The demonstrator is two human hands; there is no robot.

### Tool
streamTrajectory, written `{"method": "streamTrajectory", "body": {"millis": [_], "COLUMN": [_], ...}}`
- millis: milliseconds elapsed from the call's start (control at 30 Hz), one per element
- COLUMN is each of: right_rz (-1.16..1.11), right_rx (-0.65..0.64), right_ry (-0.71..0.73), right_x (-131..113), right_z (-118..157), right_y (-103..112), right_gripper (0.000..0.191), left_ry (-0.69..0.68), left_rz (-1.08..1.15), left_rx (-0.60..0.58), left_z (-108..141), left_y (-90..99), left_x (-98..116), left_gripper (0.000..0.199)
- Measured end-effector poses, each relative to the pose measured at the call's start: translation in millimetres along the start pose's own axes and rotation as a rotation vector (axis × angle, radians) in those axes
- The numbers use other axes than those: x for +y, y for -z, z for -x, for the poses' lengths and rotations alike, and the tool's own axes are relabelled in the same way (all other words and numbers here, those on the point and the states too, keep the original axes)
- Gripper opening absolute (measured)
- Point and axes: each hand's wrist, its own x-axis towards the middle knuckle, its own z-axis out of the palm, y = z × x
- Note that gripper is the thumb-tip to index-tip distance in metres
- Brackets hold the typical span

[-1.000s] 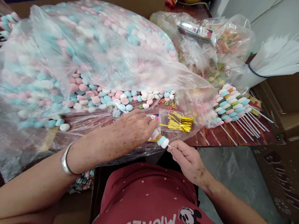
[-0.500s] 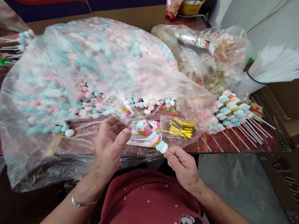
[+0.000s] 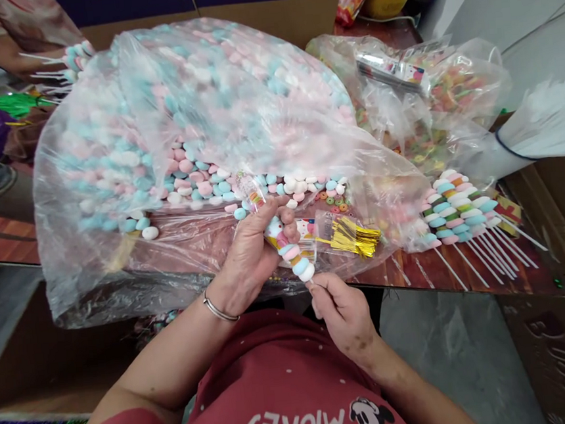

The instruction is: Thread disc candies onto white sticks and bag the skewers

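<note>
A candy skewer [image 3: 297,261] of pink, blue, white and brownish pieces tilts up and to the left in front of me, its upper part in a clear printed bag [image 3: 251,191]. My right hand [image 3: 343,312] pinches the skewer's stick just below the lowest white piece. Around the bagged upper part my left hand [image 3: 259,250] is closed, its fingers curling over from behind. Beside it lies a packet of gold twist ties [image 3: 356,237] on the table. Loose candies [image 3: 200,176] show at the mouth of a large clear plastic bag [image 3: 93,255] beyond my hands.
Several finished skewers [image 3: 460,209] are stacked at the right, sticks toward me. Behind them stand a bundle of white sticks [image 3: 546,123] and a bag of ring candies [image 3: 459,87]. A cardboard box [image 3: 28,353] sits at lower left. Another person's arm [image 3: 16,57] shows at upper left.
My left hand has moved right and closed around the bagged upper part of the skewer. My right hand keeps its pinch on the stick. The view has shifted left.
</note>
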Motion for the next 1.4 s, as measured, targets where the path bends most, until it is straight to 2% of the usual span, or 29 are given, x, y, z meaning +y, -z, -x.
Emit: {"method": "streamTrajectory", "body": {"millis": [100,167,267,467,567,667,767,833,967,1100,1167,1233,1300,1400], "right_rz": [0.486,0.668,0.753,0.775,0.520,-0.021,-0.439,-0.544,-0.567,-0.548,-0.507,-0.370,-0.082,0.465], "right_rx": [0.249,0.336,0.396,0.473,0.349,0.160,0.076,0.064,0.056,0.035,0.021,0.042,0.139,0.355], "right_ry": [0.378,0.508,0.555,0.545,0.404,0.059,-0.222,-0.291,-0.307,-0.303,-0.287,-0.225,-0.059,0.289], "right_x": [7,11,12,8,4,-1,-4,-4,-6,-8,-7,-4,-1,2], "right_z": [-2,-4,-6,-11,-8,-3,-3,-5,-11,-11,-10,-11,-12,-14], "right_y": [-1,-2,-4,-11,-14,-18,-19,-19,-17,-17,-17,-16,-17,-19], "right_gripper": [0.016,0.013,0.013,0.013,0.014,0.019,0.022,0.023,0.023,0.023,0.024,0.024,0.022,0.017], "left_ry": [0.035,0.041,0.013,0.043,0.075,0.124,0.134,0.081,-0.088,-0.192,-0.172,-0.125,-0.085,-0.058], "left_rz": [-0.002,-0.021,-0.058,-0.035,-0.015,-0.032,-0.087,-0.115,-0.115,-0.076,-0.056,-0.024,0.013,0.045], "left_rx": [0.069,0.131,0.190,0.195,0.179,0.132,0.134,0.145,0.130,0.137,0.124,0.104,0.105,0.137], "left_z": [-5,-8,-8,-4,-6,-8,-9,-8,-9,-11,-13,-14,-14,-15], "left_y": [0.1,0.7,0.8,-3.2,-3.3,-1.2,0.9,1.7,3.5,5.2,5.4,5.0,4.4,4.0], "left_x": [1,1,0,-7,-11,-11,-8,-5,-2,0,1,1,0,-2], "left_gripper": [0.019,0.017,0.019,0.024,0.025,0.029,0.034,0.037,0.043,0.035,0.029,0.025,0.025,0.027]}}
